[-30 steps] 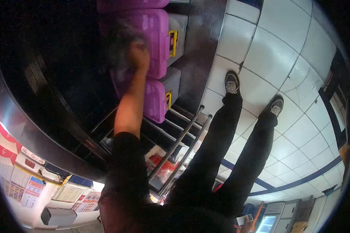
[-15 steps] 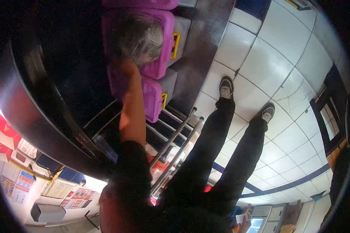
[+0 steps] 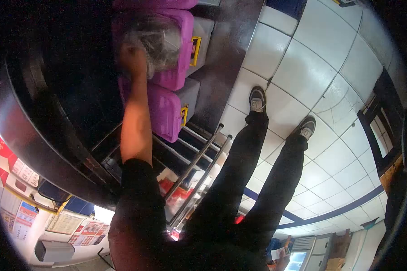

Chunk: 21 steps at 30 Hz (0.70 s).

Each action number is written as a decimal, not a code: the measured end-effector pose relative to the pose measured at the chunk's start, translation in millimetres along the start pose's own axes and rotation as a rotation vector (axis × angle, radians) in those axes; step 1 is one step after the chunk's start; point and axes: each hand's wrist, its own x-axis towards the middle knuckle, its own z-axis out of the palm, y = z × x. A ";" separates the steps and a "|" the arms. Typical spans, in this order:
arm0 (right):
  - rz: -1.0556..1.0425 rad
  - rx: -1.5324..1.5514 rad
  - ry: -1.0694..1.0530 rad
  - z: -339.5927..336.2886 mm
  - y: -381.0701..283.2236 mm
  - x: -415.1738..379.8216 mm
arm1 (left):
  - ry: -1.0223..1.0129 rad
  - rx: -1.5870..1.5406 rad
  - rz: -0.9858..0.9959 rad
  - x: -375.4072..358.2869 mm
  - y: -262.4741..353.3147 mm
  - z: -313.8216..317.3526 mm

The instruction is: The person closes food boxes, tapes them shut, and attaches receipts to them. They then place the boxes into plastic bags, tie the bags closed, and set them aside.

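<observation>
The left hand (image 3: 133, 58) is reaching beside the bag (image 3: 160, 43), which is lying on a purple lid (image 3: 186, 49). Blur is hiding whether its grip is clenched.

Plastic bag (image 3: 160, 45): on the purple lid (image 3: 185, 49)
Your left hand (image 3: 133, 61): by that lid — at the bag
Second lid (image 3: 165, 113): beside it

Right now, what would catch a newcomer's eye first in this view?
Probably the bright purple lids at upper left, on grey bins with yellow latches. Next, the crinkled clear plastic over one lid, with the left hand at its edge. Then the glossy white floor tiles filling the upper right, behind two dark shoes.
</observation>
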 end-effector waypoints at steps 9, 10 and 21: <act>0.099 0.038 -0.051 11.1 -11.2 -7.2 | -0.188 -0.198 -0.380 21.2 -23.5 39.2; 0.159 0.058 -0.124 2.3 -1.7 0.8 | -0.168 -0.117 -0.285 13.5 -20.9 38.0; 0.105 0.172 -0.155 -7.3 28.8 27.7 | -0.405 -0.103 -0.453 27.6 -4.4 43.5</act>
